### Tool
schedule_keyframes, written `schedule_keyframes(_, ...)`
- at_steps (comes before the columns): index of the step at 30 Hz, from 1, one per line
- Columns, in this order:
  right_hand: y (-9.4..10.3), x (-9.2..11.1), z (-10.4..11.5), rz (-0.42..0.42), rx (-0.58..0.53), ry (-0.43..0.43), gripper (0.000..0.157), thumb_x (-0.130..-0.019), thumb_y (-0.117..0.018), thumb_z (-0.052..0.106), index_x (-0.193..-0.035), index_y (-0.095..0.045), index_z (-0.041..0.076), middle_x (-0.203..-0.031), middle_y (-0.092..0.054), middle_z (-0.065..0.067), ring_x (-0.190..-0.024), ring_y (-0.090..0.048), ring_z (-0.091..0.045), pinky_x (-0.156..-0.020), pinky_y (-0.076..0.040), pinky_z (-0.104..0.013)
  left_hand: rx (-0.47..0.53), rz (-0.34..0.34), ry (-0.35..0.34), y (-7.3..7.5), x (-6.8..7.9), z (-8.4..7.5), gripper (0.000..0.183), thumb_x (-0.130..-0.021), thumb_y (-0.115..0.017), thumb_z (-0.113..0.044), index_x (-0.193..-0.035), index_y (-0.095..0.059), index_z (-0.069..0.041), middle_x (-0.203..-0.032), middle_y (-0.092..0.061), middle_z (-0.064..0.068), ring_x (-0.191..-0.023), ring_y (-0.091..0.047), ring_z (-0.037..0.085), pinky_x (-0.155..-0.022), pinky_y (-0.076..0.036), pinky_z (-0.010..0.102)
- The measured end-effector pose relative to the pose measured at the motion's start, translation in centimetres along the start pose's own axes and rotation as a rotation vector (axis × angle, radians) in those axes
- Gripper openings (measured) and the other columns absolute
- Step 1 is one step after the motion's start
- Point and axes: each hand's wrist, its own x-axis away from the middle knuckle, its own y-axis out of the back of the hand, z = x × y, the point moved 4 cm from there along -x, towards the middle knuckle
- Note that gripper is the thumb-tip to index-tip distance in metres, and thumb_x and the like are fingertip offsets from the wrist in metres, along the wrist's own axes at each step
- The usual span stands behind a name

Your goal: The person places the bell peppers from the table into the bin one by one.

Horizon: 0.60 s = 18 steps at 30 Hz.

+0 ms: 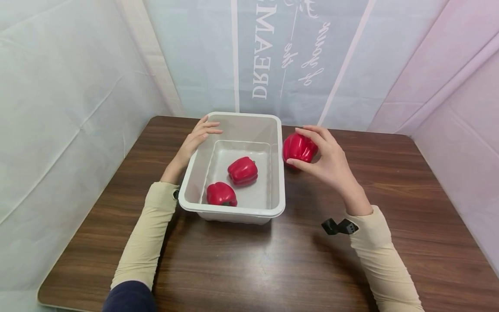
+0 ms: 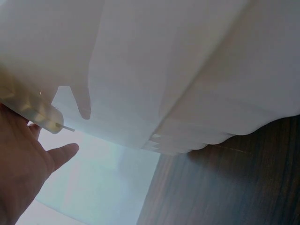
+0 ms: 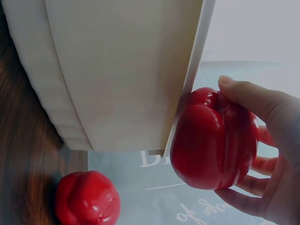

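Right wrist: right hand grips red pepper, long axis along tub rim; left hand unclenched.

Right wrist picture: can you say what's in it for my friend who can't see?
A right hand holds a red bell pepper beside a pale plastic tub. A second red bell pepper rests on the dark wood-grain table, near a lettered backdrop.
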Motion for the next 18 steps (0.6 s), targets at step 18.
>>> schedule_keyframes(18, 0.03, -0.23, 0.16, -0.013, -0.031, 0.001, 0.069, -0.067, -0.082, 0.03, -0.13, -0.053, 0.028, -0.13, -0.048, 0.002, -0.118, -0.046, -0.015, -0.082, -0.052, -0.043, 0.009, 0.008, 0.037, 0.0, -0.03, 0.06, 0.035, -0.091, -0.032, 0.001, -0.112, -0.055, 0.018, -0.132, -0.041, 0.034, -0.14, -0.004, 0.04, -0.113, 0.001, 0.048)
